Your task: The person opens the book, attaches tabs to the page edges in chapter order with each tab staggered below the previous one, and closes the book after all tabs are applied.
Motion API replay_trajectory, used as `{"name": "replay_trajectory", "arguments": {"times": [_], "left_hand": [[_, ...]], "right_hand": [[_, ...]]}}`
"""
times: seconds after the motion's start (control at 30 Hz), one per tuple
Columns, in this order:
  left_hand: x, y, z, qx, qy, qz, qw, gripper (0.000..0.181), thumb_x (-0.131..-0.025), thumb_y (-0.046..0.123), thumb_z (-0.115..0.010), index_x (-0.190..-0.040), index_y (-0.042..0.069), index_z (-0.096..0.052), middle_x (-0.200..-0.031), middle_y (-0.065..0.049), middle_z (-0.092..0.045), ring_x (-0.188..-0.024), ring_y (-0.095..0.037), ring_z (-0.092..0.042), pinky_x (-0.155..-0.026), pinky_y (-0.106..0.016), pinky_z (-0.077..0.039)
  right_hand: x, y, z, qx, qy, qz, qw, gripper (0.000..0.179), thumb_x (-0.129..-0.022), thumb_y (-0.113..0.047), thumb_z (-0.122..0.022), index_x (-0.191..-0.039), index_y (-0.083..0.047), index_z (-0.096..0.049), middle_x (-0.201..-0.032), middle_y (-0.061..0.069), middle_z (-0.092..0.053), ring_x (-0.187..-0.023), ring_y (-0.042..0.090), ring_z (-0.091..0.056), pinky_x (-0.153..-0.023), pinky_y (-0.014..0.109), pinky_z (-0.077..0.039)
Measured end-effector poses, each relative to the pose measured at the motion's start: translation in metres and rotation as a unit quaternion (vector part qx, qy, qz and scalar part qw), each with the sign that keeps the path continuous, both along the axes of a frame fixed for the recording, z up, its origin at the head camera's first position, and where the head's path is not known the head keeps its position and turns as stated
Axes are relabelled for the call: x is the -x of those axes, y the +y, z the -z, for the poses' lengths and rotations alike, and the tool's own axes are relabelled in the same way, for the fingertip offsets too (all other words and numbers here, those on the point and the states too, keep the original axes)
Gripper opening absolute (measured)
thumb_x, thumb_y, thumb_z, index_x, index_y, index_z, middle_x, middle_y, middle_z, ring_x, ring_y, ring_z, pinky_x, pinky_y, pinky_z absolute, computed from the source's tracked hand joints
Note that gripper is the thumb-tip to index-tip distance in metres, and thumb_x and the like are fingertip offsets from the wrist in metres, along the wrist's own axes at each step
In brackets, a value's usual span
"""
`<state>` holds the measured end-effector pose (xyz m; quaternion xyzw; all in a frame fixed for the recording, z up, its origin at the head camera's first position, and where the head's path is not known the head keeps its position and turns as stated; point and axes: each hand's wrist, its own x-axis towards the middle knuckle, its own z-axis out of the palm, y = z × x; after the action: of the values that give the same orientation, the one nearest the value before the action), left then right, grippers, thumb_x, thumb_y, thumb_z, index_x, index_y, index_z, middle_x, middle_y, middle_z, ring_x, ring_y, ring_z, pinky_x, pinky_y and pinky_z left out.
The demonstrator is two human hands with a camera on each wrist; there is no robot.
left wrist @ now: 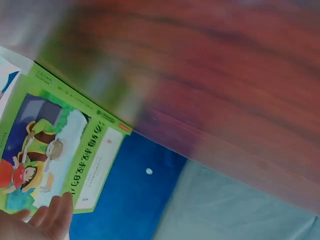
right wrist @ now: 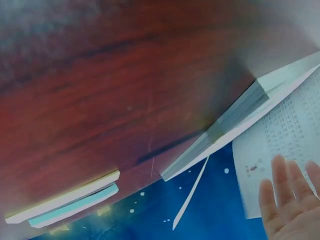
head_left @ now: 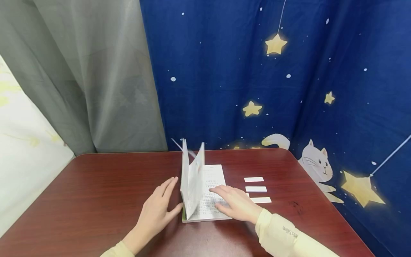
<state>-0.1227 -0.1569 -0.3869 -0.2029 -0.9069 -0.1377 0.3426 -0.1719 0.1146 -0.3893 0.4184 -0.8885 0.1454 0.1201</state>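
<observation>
A book (head_left: 214, 175) lies part open on the table, its left part and a few loose pages (head_left: 196, 178) standing upright. Its green cover (left wrist: 95, 165), with cartoon figures, faces my left hand (head_left: 157, 208) in the left wrist view. The left fingers are fairly straight beside that cover; the thumb tip is at its lower edge, contact unclear. My right hand (head_left: 236, 202) is spread over the printed right-hand page (head_left: 208, 210), fingers extended and pinching nothing. Pale narrow strips (right wrist: 190, 195) stick out past the book's far end.
Right of the book, several white paper strips (head_left: 255, 189) lie in a column on the dark red wooden table (head_left: 96, 200). Behind the table's far edge hang a grey curtain (head_left: 118, 89) and a blue one (head_left: 218, 71) with stars and a cat.
</observation>
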Motion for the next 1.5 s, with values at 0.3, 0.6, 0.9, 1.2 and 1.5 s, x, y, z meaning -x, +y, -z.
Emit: {"name": "replay_trajectory", "arguments": {"times": [0.3,0.6,0.9,1.2,1.5], "left_hand": [[0.003,0.020,0.007,0.059,-0.082,0.027,0.9945,0.045,-0.075,0.041,-0.070,-0.109,0.012,-0.062,-0.107,-0.003,-0.060,-0.092,-0.020,-0.058,-0.069,-0.038,-0.049],[0.007,0.030,0.011,0.114,-0.162,0.020,0.9800,0.041,-0.079,0.045,-0.064,-0.104,0.013,-0.064,-0.101,-0.001,-0.060,-0.088,-0.017,-0.055,-0.071,-0.036,-0.047],[0.015,0.035,0.017,0.116,-0.256,0.021,0.9594,0.055,-0.080,0.053,-0.059,-0.117,0.013,-0.058,-0.121,-0.014,-0.055,-0.108,-0.031,-0.053,-0.085,-0.048,-0.043],[0.034,0.039,0.017,0.136,-0.270,0.020,0.9531,0.059,-0.073,0.054,-0.064,-0.115,0.012,-0.058,-0.121,-0.014,-0.055,-0.107,-0.031,-0.053,-0.082,-0.049,-0.042],[0.054,0.038,0.020,0.111,-0.330,-0.011,0.9373,0.077,-0.071,0.062,-0.060,-0.130,0.013,-0.050,-0.136,-0.015,-0.044,-0.120,-0.035,-0.044,-0.093,-0.058,-0.033]], "right_hand": [[-0.001,0.010,-0.002,0.029,0.015,-0.004,0.9995,0.037,-0.084,-0.028,-0.062,-0.118,-0.015,-0.056,-0.118,-0.001,-0.059,-0.107,0.014,-0.056,-0.085,0.033,-0.048],[0.002,0.033,-0.004,0.032,-0.017,0.053,0.9979,0.022,-0.082,-0.027,-0.064,-0.102,-0.018,-0.067,-0.109,-0.002,-0.062,-0.098,0.012,-0.059,-0.081,0.034,-0.050],[0.006,0.040,-0.005,0.047,0.033,0.116,0.9916,0.016,-0.077,-0.025,-0.069,-0.091,-0.019,-0.068,-0.091,-0.008,-0.065,-0.085,0.009,-0.061,-0.072,0.030,-0.051],[0.020,0.014,-0.002,-0.033,-0.050,0.093,0.9939,0.056,-0.076,-0.042,-0.067,-0.124,-0.014,-0.055,-0.125,0.005,-0.054,-0.114,0.022,-0.050,-0.090,0.043,-0.044],[0.035,-0.002,0.006,-0.095,-0.101,0.088,0.9865,0.074,-0.071,-0.061,-0.063,-0.129,-0.017,-0.051,-0.131,0.006,-0.049,-0.119,0.026,-0.044,-0.096,0.047,-0.037]]}}
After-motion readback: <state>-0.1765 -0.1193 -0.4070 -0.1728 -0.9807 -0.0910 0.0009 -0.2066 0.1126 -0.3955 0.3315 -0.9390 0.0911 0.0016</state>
